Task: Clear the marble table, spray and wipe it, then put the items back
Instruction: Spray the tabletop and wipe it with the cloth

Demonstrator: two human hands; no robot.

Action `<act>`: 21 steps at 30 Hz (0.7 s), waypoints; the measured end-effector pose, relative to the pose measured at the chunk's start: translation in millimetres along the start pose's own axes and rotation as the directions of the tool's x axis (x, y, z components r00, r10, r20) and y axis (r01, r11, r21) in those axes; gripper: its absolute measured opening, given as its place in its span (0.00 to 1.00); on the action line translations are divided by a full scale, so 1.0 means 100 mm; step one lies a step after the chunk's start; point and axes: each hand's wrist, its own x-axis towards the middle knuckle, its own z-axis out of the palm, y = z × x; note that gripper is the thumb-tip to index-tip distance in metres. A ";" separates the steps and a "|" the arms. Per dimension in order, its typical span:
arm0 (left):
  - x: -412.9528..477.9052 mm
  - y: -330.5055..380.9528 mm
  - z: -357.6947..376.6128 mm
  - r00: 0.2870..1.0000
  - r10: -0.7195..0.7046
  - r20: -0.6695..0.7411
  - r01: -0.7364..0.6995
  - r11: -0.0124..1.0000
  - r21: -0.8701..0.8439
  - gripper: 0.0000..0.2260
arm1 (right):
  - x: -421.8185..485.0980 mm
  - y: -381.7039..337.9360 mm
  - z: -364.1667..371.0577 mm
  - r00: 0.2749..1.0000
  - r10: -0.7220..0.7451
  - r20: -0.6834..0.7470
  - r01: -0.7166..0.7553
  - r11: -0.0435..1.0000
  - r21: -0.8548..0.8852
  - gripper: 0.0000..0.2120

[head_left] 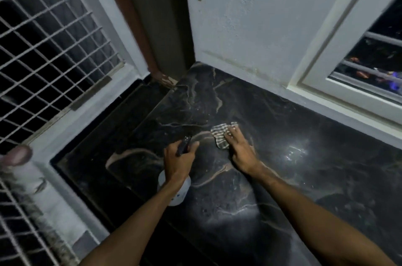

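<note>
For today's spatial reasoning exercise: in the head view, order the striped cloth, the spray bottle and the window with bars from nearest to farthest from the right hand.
1. Striped cloth: pressed under the fingers of the right hand on the marble table.
2. Spray bottle: to its left, gripped by the left hand.
3. Window with bars: far right, in the wall behind the table.

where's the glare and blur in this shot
Head view: dim overall; bright glare on the marble right of the right hand and cloth; motion blur smears the grille at left; wide-angle lens bends the window frame.
</note>
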 end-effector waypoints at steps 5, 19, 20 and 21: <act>0.07 -0.16 -0.32 0.988 -0.134 -0.074 0.128 0.989 -0.077 0.17 | 0.79 -0.29 0.16 0.986 0.157 -0.052 -0.155 0.987 0.037 0.32; 0.29 -0.67 -1.14 0.961 -0.193 -0.197 0.176 0.979 -0.102 0.16 | 1.43 -1.08 0.95 0.963 -0.170 0.211 0.169 0.985 0.020 0.34; 0.30 -0.75 -1.21 0.959 -0.189 -0.213 0.174 0.981 -0.091 0.17 | 1.50 -1.12 0.95 0.990 -0.035 0.136 0.034 0.999 0.008 0.33; 0.30 -0.84 -1.27 0.958 -0.178 -0.225 0.165 0.983 -0.076 0.18 | 1.53 -1.20 0.98 0.995 0.058 0.075 -0.056 0.998 -0.017 0.33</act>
